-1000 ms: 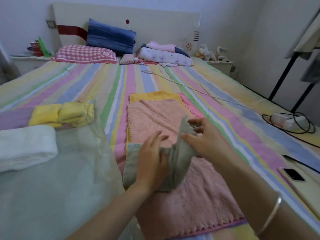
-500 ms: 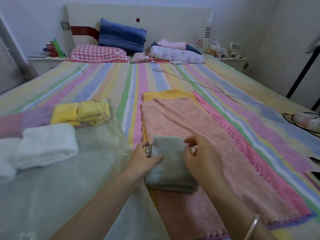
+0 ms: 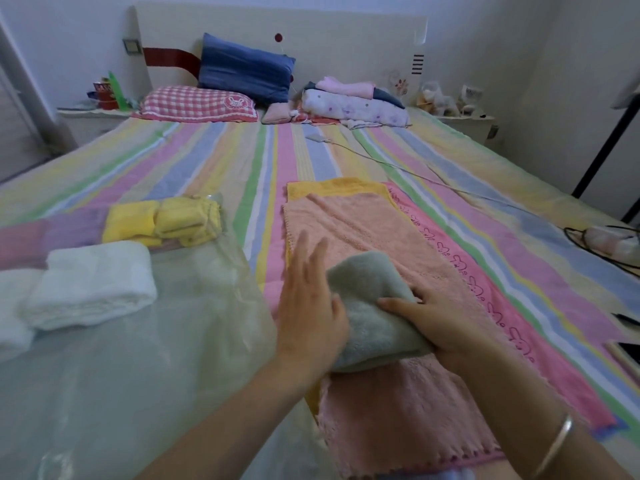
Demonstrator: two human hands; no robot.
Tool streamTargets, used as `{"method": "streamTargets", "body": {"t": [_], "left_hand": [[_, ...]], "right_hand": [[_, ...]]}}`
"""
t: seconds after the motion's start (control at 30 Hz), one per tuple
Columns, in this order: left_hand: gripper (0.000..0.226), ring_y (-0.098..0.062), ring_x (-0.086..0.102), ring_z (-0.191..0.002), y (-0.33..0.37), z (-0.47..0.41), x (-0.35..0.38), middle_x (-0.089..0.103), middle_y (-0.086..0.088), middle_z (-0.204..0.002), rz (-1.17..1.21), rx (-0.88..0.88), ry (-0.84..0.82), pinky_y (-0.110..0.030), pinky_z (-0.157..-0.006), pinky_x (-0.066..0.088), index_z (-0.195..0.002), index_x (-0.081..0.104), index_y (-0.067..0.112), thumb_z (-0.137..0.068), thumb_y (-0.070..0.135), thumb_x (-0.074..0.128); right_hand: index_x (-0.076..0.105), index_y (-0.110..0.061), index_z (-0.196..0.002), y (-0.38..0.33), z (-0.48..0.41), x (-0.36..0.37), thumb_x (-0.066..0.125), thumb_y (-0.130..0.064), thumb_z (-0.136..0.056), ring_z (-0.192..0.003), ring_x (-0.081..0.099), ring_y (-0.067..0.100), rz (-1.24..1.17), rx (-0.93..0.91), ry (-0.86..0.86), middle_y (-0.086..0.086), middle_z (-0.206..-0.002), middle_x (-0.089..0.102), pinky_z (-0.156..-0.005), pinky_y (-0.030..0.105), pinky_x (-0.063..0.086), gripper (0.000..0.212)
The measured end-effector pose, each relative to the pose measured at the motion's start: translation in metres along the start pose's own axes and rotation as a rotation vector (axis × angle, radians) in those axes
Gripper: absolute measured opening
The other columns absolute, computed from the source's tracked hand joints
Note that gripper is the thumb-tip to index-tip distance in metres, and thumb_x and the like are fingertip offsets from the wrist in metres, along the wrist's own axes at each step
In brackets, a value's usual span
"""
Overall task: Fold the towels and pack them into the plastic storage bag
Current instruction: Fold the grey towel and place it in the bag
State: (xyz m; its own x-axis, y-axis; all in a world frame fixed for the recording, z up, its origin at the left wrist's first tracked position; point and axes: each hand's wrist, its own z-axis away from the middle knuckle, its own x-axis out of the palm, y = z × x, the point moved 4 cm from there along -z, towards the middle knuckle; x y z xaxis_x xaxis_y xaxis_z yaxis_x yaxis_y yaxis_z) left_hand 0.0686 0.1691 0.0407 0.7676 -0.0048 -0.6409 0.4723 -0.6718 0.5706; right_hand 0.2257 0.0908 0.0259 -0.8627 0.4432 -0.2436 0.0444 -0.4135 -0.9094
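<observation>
A folded grey-green towel (image 3: 370,306) lies tilted on a spread peach towel (image 3: 363,230). That peach towel is stacked over a yellow towel (image 3: 332,187) and a pink bunny-print towel (image 3: 485,289). My right hand (image 3: 433,320) grips the grey-green towel's right side, thumb on top. My left hand (image 3: 308,306) rests against its left side with straight fingers. The clear plastic storage bag (image 3: 173,341) lies flat to the left. Folded yellow towels (image 3: 162,220) sit at its far end and a folded white towel (image 3: 90,285) at its left; whether they are inside or on top is unclear.
All of this is on a striped bed (image 3: 242,157). Pillows (image 3: 242,71) and folded bedding (image 3: 353,102) lie at the headboard. A thin cable (image 3: 398,164) crosses the sheet. A power strip with coiled cord (image 3: 609,240) and a phone (image 3: 628,351) are at the right edge.
The loose grey-green towel has been folded into a compact bundle. My left hand has let go and now lies flat against its side, while the right hand keeps hold and tilts it.
</observation>
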Motion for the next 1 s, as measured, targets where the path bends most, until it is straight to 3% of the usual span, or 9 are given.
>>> {"method": "streamTargets", "body": {"t": [0.1, 0.17, 0.23, 0.33, 0.5, 0.67, 0.83, 0.93, 1.0], "left_hand": [[0.067, -0.015, 0.005, -0.149, 0.011, 0.003, 0.034, 0.010, -0.003, -0.162, -0.241, 0.194, -0.196, -0.039, -0.122, 0.006, -0.153, 0.019, 0.014, -0.091, 0.037, 0.023], [0.077, -0.018, 0.010, -0.149, -0.006, 0.014, 0.057, 0.013, -0.006, -0.161, -0.410, 0.176, -0.332, -0.040, -0.122, 0.005, -0.153, 0.017, 0.013, -0.088, 0.052, 0.011], [0.080, -0.022, 0.022, -0.147, -0.021, 0.023, 0.066, 0.023, -0.009, -0.159, -0.470, 0.103, -0.347, -0.043, -0.121, 0.011, -0.152, 0.021, 0.011, -0.089, 0.059, 0.017], [0.095, -0.026, 0.003, -0.149, -0.034, 0.028, 0.070, 0.001, -0.012, -0.161, -0.474, -0.034, -0.383, -0.047, -0.120, 0.004, -0.153, -0.002, 0.009, -0.082, 0.070, 0.009], [0.096, -0.034, 0.019, -0.146, -0.029, 0.029, 0.068, 0.018, -0.024, -0.156, -0.468, -0.099, -0.337, -0.050, -0.117, 0.018, -0.149, 0.019, -0.003, -0.084, 0.068, 0.020], [0.088, -0.030, 0.005, -0.149, -0.021, 0.029, 0.054, 0.011, -0.021, -0.159, -0.455, 0.010, -0.328, -0.049, -0.120, 0.008, -0.149, 0.026, 0.000, -0.083, 0.059, 0.016], [0.076, -0.026, 0.021, -0.147, -0.010, 0.026, 0.034, 0.025, -0.013, -0.157, -0.410, 0.204, -0.372, -0.045, -0.118, 0.021, -0.142, 0.044, 0.007, -0.082, 0.047, 0.019], [0.071, -0.021, 0.008, -0.149, -0.012, 0.025, 0.029, 0.009, -0.008, -0.162, -0.408, 0.208, -0.512, -0.037, -0.121, 0.005, -0.149, 0.032, 0.015, -0.088, 0.047, 0.016], [0.062, -0.017, 0.013, -0.148, -0.014, 0.028, 0.026, 0.016, -0.005, -0.161, -0.407, 0.201, -0.592, -0.033, -0.121, 0.004, -0.150, 0.029, 0.018, -0.096, 0.046, 0.026]], "right_hand": [[0.059, -0.018, -0.110, 0.005, -0.006, -0.002, 0.075, -0.024, -0.080, -0.074, 0.053, 0.002, 0.229, -0.042, 0.078, -0.007, -0.087, 0.059, -0.050, 0.012, 0.038, 0.035], [0.058, -0.017, -0.113, 0.014, -0.010, -0.003, 0.071, -0.020, -0.081, -0.070, 0.050, -0.001, 0.320, -0.039, 0.126, -0.009, -0.083, 0.057, -0.048, 0.013, 0.033, 0.036], [0.056, -0.019, -0.117, 0.022, -0.011, -0.003, 0.070, -0.020, -0.081, -0.077, 0.054, 0.004, 0.335, -0.016, 0.140, -0.004, -0.094, 0.061, -0.057, 0.018, 0.040, 0.039], [0.042, -0.021, -0.131, 0.026, -0.014, 0.001, 0.066, -0.025, -0.084, -0.100, 0.058, 0.022, 0.473, -0.067, 0.148, 0.006, -0.117, 0.060, -0.082, 0.032, 0.047, 0.053], [0.026, -0.026, -0.126, 0.014, -0.009, 0.012, 0.042, -0.045, -0.097, -0.097, 0.057, 0.031, 0.564, -0.144, 0.130, 0.008, -0.101, 0.055, -0.085, 0.038, 0.043, 0.038], [0.029, -0.028, -0.108, 0.008, -0.004, 0.014, 0.036, -0.022, -0.100, -0.084, 0.056, 0.030, 0.615, -0.333, 0.167, 0.003, -0.089, 0.051, -0.075, 0.038, 0.045, 0.012], [0.060, -0.032, -0.080, 0.009, -0.017, 0.017, 0.038, 0.005, -0.087, -0.099, 0.057, 0.022, 0.530, -0.242, 0.085, 0.002, -0.104, 0.065, -0.082, 0.030, 0.044, 0.044], [0.061, -0.033, -0.115, 0.003, -0.020, 0.020, 0.035, 0.005, -0.088, -0.107, 0.055, 0.020, 0.570, -0.219, 0.031, 0.005, -0.128, 0.058, -0.084, 0.025, 0.040, 0.053], [0.041, -0.032, -0.142, -0.001, -0.024, 0.021, 0.034, 0.003, -0.092, -0.120, 0.050, 0.024, 0.666, -0.180, -0.032, 0.008, -0.144, 0.045, -0.085, 0.020, 0.036, 0.062]]}}
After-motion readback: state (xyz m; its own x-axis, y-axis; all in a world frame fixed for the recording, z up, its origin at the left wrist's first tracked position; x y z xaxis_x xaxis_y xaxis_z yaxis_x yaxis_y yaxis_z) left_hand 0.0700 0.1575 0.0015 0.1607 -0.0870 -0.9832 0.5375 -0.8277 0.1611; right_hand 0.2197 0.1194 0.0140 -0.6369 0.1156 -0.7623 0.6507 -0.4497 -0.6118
